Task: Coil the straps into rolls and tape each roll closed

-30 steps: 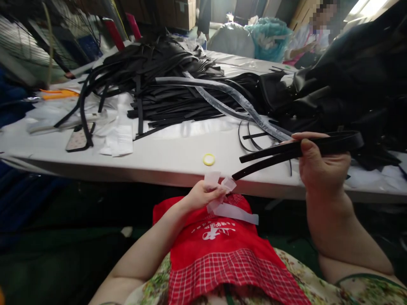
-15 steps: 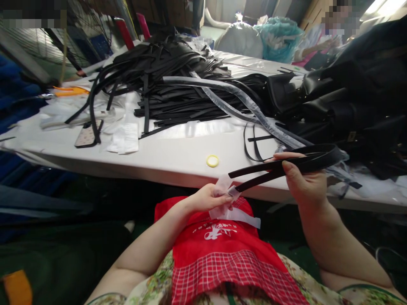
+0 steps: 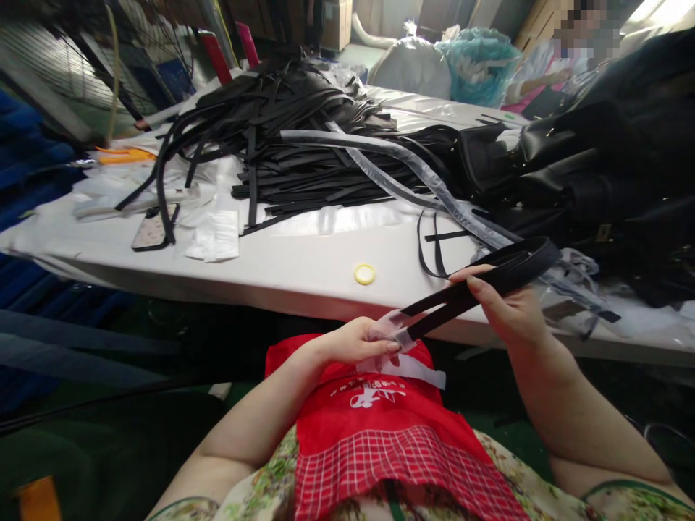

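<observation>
A long black strap [image 3: 450,318], looped back on itself, is gripped by my right hand [image 3: 510,311] at the table's front edge. Both its ends point down and left to my left hand [image 3: 363,344], which pinches a clear plastic sleeve [image 3: 402,336]. The strap's ends lie inside or behind the sleeve's openings; how far in, I cannot see. More of the translucent plastic [image 3: 423,373] trails to the right in front of the red apron [image 3: 374,412]. On the table near my hands lies a small yellow ring [image 3: 364,274].
Piled black straps [image 3: 315,166] cover the table's back. Plastic-sleeved straps [image 3: 428,177] curve across toward black bags [image 3: 597,166] on the right. At left are a phone [image 3: 155,230] and white plastic sleeves [image 3: 217,235]. Another person [image 3: 548,79] is at the far right.
My right hand has moved left and slightly up with the strap. Both strap ends have come into the plastic at my left hand, which stays nearly in place.
</observation>
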